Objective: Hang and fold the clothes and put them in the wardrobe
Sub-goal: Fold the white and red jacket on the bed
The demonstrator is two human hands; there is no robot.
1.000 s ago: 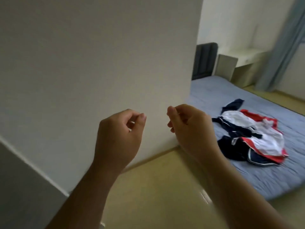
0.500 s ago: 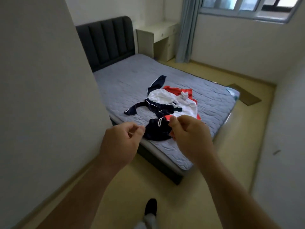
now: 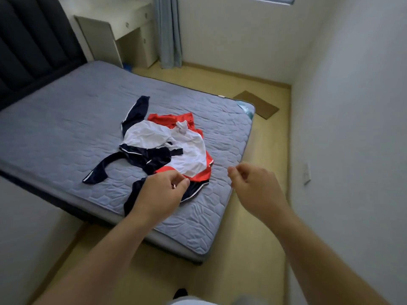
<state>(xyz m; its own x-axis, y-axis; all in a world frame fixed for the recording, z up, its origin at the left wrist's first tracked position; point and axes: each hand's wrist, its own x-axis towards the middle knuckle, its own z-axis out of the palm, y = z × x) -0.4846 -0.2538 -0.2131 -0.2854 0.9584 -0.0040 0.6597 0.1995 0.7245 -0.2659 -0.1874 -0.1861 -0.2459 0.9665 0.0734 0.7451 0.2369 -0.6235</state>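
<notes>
The clothes (image 3: 189, 150) are located on the bed (image 3: 66, 128), heaped loosely and unfolded towards its foot end, nearer the right edge than the left. Within the heap, a white garment (image 3: 145, 135) is laid across the middle, a red garment (image 3: 169, 118) is exposed at the far side and again at the near right edge, and a navy garment (image 3: 152, 160) with thin white stripes is spread beneath and in front; one navy sleeve is extended to the left across the quilted grey cover and another towards the headboard (image 3: 26, 47). The left grip (image 3: 158, 192) is held out in front of the near edge of the heap, its fingers curled inward and the thumb tip set against the forefinger; nothing is seen to be held in it, and whether the fabric behind it is touched cannot be told. The right grip (image 3: 255, 186) is held beside the right edge of the bed, over the floor (image 3: 253, 227), well apart from the heap, likewise closed with curled fingers and with nothing in it. Both forearms are bare. Beyond the bed, a pale desk (image 3: 123, 16) is placed beside the headboard, and a grey-blue curtain (image 3: 168, 34) is hung next to it. A flat brown mat (image 3: 256, 103) is laid on the floor past the far corner of the bed, and a wall socket (image 3: 306, 173) is mounted on the right-hand wall.
</notes>
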